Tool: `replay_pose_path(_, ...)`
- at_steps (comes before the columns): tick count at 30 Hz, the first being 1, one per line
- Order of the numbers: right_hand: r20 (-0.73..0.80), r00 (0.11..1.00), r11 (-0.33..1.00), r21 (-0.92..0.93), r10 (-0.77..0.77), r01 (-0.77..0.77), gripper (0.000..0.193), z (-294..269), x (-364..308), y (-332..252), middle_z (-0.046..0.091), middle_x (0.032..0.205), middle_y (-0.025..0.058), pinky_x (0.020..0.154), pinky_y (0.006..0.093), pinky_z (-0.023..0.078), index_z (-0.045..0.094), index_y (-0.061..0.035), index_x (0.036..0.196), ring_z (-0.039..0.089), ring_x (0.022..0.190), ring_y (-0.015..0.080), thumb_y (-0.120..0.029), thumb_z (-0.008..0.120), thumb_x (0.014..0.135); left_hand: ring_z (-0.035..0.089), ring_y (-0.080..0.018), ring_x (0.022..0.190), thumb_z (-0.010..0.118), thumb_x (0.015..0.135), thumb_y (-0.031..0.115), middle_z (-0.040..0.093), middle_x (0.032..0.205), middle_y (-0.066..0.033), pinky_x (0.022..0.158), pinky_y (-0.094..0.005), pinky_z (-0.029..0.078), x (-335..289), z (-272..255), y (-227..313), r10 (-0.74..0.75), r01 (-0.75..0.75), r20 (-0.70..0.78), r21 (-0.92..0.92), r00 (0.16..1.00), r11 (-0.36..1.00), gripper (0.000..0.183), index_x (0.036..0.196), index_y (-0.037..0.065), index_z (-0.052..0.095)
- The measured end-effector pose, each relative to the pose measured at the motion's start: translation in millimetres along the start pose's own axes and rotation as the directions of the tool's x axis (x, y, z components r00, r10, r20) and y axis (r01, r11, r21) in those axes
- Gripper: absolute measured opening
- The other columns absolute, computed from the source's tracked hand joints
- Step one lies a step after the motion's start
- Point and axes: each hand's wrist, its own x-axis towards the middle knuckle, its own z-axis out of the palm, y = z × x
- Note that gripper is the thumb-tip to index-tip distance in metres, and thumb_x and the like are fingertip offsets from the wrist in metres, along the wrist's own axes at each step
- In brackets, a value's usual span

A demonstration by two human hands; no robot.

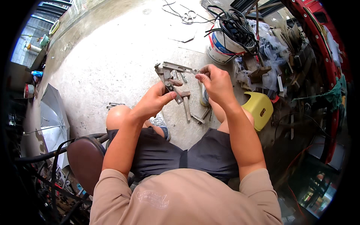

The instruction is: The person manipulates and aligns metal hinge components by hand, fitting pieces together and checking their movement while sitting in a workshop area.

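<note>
Held out over the floor is a jointed metal hinge (167, 81), with flat plates, round pivots and a long slotted arm (180, 68). My left hand (152, 100) is closed around its lower plates, the thumb lying along one side. The far right end of the slotted arm is pinched between thumb and fingers of my right hand (218, 85). Below them, between my feet, a hammer (187, 108) rests on the floor, its head partly behind the hinge. Narrow metal strips (198, 119) lie close to the hammer. What the left fingers touch underneath is hidden.
More metal strips (114, 105) lie beside my left knee. At the far right stands a white bucket (219, 52) heaped with black cable, near piled scrap and plastic bags (272, 56). A yellow-green stool (261, 110) is by my right knee; a silver umbrella (54, 116) is at left.
</note>
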Motion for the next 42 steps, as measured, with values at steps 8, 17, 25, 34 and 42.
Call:
replay_pose_path(8,-0.011,0.991,0.985,0.116,0.131,-0.129,0.032,-23.6,-52.8,-34.7,0.075,0.080,0.0197,0.069,0.0434,0.054,0.073,0.0025,0.097,0.073,0.073,0.0338,-0.028,0.082,0.094,0.042,0.0007,0.069,0.071,0.106,0.029,0.071,0.111,-0.0031,0.058,-0.0166,0.033,-44.7,13.3,8.0,-0.039,0.022,-0.063,-0.249,0.997,0.968,0.067,0.161,0.003,0.041)
replay_pose_path(17,-0.055,0.996,0.988,0.141,0.066,-0.058,0.052,-29.6,-131.7,-66.7,0.074,0.106,0.0208,0.085,0.0424,0.057,0.066,0.0056,0.123,0.073,0.092,0.0330,-0.038,0.079,0.097,0.040,-0.0014,0.065,0.068,0.108,0.026,0.069,0.110,-0.0049,0.055,-0.0159,0.030,-87.8,44.4,-8.1,-0.010,0.009,0.001,-0.509,1.000,0.861,0.062,0.162,0.011,0.042)
replay_pose_path(25,-0.016,0.997,0.989,-0.131,-0.069,0.066,0.127,-18.1,-178.5,-82.2,0.050,0.147,0.0307,0.118,0.0501,0.040,0.037,0.0125,0.156,0.049,0.137,0.0478,-0.060,0.095,0.069,0.057,-0.0040,0.078,0.073,0.105,0.025,0.069,0.124,-0.0052,0.062,-0.0177,0.043,-100.9,88.3,-15.8,-0.015,-0.001,-0.034,-0.444,0.999,0.896,0.070,0.165,0.013,0.040)
replay_pose_path(34,0.208,0.976,0.969,0.217,0.068,-0.114,0.095,-14.7,-205.2,-61.1,0.064,0.131,0.0309,0.109,0.0454,0.049,0.054,0.0126,0.143,0.062,0.125,0.0442,-0.045,0.088,0.076,0.063,-0.0163,0.118,0.090,0.089,0.038,0.062,0.142,-0.0083,0.100,-0.0328,0.052,-102.6,109.1,-35.0,0.001,-0.016,-0.049,-0.312,0.999,0.950,0.092,0.160,0.002,0.044)
replay_pose_path(42,0.187,0.981,0.944,0.314,0.043,-0.102,0.043,-9.9,-219.8,-56.0,0.072,0.092,0.0222,0.079,0.0459,0.055,0.072,-0.0023,0.119,0.071,0.088,0.0412,-0.023,0.081,0.083,0.065,-0.0168,0.117,0.091,0.089,0.033,0.069,0.131,-0.0045,0.093,-0.0308,0.054,-100.0,114.2,-66.8,-0.044,0.043,0.006,-0.353,0.999,0.935,0.081,0.152,0.003,0.052)
